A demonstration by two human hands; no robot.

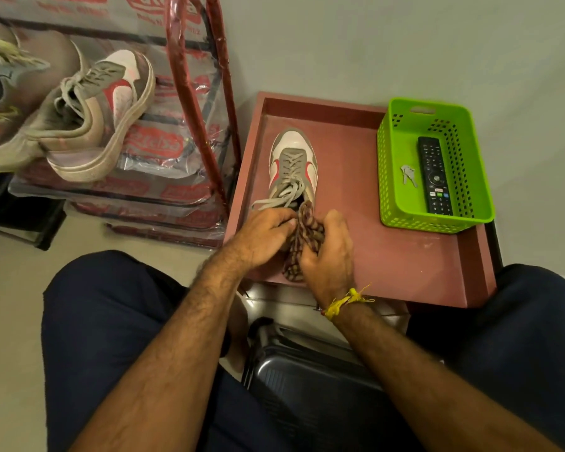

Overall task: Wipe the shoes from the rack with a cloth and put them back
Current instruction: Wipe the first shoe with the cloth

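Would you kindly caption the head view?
Both hands grip a checked cloth beside a sneaker on a red tray.

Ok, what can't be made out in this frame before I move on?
All in the head view:
- Heel of the shoe on the tray: hidden by both hands and the cloth.
- Left hand fingers: curled under, so their grip is unclear.
- Keys and remote labels in the green basket: too small to read.
- Shoes on the rack: cut off by the left edge.

Both forearms extend forward and converge. Left hand [261, 238], back upward, fingers [286, 220] curled inward in a pinch. Right hand [328, 256], fingers curled in a grip, yellow thread tied round its wrist.
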